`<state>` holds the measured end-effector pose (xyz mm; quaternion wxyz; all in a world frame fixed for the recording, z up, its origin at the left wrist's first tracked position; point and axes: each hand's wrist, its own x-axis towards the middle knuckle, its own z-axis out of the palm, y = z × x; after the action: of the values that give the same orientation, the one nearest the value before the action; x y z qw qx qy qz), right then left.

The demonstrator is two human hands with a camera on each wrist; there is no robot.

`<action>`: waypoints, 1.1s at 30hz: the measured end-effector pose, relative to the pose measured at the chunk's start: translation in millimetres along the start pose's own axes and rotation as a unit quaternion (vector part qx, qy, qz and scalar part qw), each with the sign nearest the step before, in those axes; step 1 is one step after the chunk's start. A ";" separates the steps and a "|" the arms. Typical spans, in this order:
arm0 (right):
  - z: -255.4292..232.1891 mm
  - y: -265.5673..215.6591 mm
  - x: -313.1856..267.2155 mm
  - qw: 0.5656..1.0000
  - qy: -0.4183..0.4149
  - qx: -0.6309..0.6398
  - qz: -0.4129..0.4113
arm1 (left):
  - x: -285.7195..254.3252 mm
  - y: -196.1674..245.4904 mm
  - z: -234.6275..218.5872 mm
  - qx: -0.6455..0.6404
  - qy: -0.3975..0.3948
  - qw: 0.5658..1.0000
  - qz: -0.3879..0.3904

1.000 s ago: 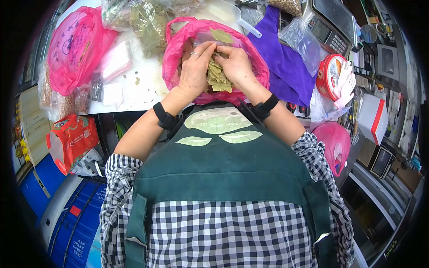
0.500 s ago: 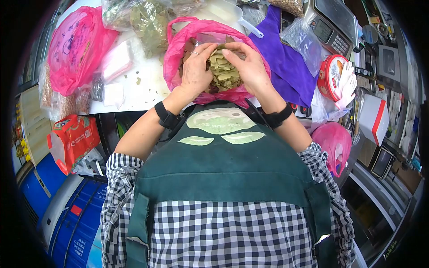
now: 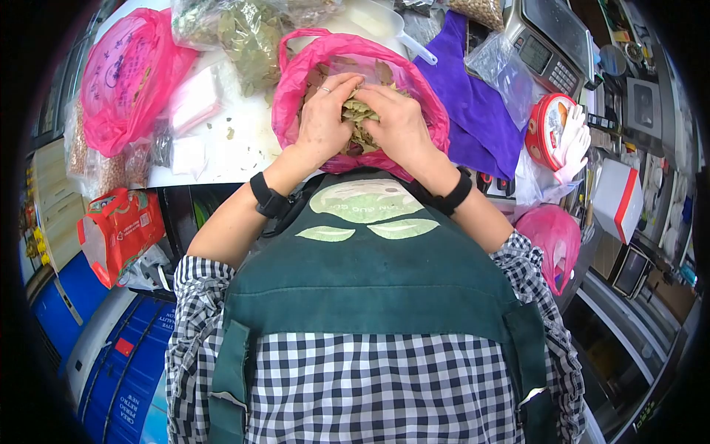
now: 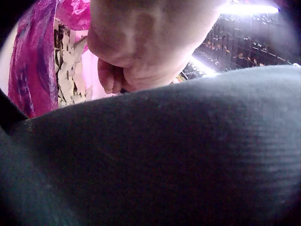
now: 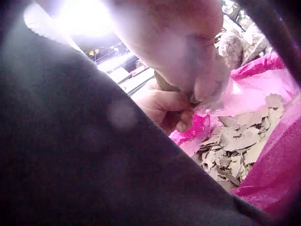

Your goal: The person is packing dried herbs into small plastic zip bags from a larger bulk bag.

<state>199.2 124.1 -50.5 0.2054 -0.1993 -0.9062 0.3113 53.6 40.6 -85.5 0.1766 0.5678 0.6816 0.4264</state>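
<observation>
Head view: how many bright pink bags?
3: an open bag at top centre, a printed bag at upper left, and a third bag at right. Others may be hidden.

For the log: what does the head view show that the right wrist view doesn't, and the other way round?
Only the head view shows the purple cloth, the grey digital scale, the round red tin and the black-and-white checked shirt.

Only the right wrist view shows the glaring white light and the undersides of the curled fingers.

Both show the right hand, the left hand, the open pink plastic bag and the dry, greenish-brown leaf pieces inside it.
</observation>
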 end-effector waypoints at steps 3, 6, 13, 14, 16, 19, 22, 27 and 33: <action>9.6 12.9 3.9 0.998 0.041 0.037 -0.022 | 1.1 4.1 -7.0 -0.007 0.002 1.000 -0.009; 7.7 18.9 6.8 0.994 0.007 0.107 0.005 | -0.4 4.4 -14.4 0.011 -0.015 1.000 -0.003; 27.4 9.0 11.6 0.991 0.060 -0.109 -0.051 | 3.4 9.6 -15.3 0.071 -0.002 0.997 0.000; 28.3 7.4 12.9 0.987 0.052 -0.141 -0.050 | 4.1 11.2 -13.6 0.078 0.011 0.997 -0.004; 28.3 2.9 15.6 0.983 0.043 -0.174 -0.046 | 6.6 13.3 -12.1 0.084 0.022 0.996 -0.007; 25.3 -0.9 17.8 0.978 0.027 -0.206 -0.023 | 13.0 16.6 -14.4 0.124 0.011 0.992 -0.021; 19.4 1.3 18.1 0.975 -0.003 -0.224 0.000 | 16.5 14.9 -17.5 0.117 0.054 0.992 -0.003; 8.4 3.3 18.7 0.975 -0.051 -0.218 0.002 | 12.4 3.3 -17.0 -0.024 0.041 0.997 0.053; 19.1 14.6 20.8 0.991 0.074 -0.055 0.099 | 16.8 -2.5 -7.9 -0.053 0.034 0.982 0.175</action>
<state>175.7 135.7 -68.6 0.2290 -0.3213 -0.8802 0.2638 41.4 53.2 -78.8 0.1055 0.6537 0.5536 0.5050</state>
